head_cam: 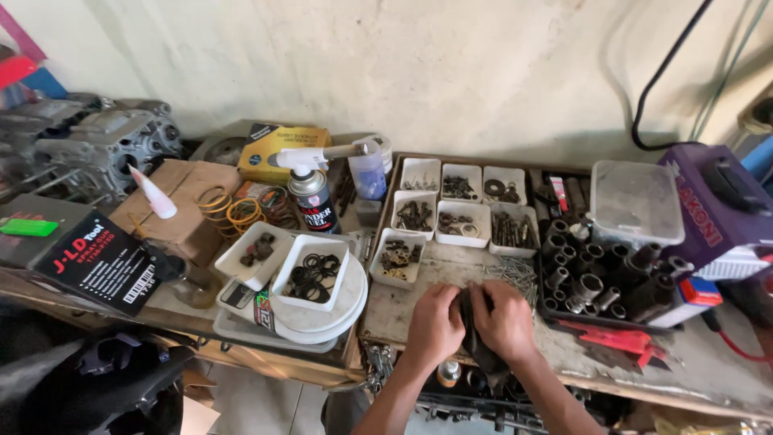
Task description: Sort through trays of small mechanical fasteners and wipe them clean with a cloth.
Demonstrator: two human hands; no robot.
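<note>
Hands first, nearest me: left hand [435, 322] and right hand [506, 321] meet at the near edge of the workbench [692, 362], both closed on a dark rag [475, 342] bunched between them. I can't tell if anything is wrapped inside the cloth. It hangs a little past the bench edge, over the clutter below.

Just beyond the knuckles lies a loose pile of nails [515, 274], touching nothing but the bench top. Left of the hands, a stack of white plates [338, 310] carries a white tray of black rubber rings [312, 270] and a second tray of dark small parts [256, 251]. To the right, a black tray of sockets [600, 282] stands upright, with a red tool [616, 338] lying near it.

Farther back, a grid of small white bins [451, 213] holds bolts, washers and nuts. A torch can [312, 197] stands left of the grid, and a clear plastic box [636, 201] sits on the far right of the socket tray. Farthest left is an engine block [97, 145].

Risks, as I judge them: the rag's loose end could sweep the nails off the bench or snag the nearest bin of nuts [397, 259] and tip it, since both sit close to the hands. The stacked plates look unsteady, so a left elbow swing could send the rings down. If a part is inside the cloth, it could slip out over the edge.
</note>
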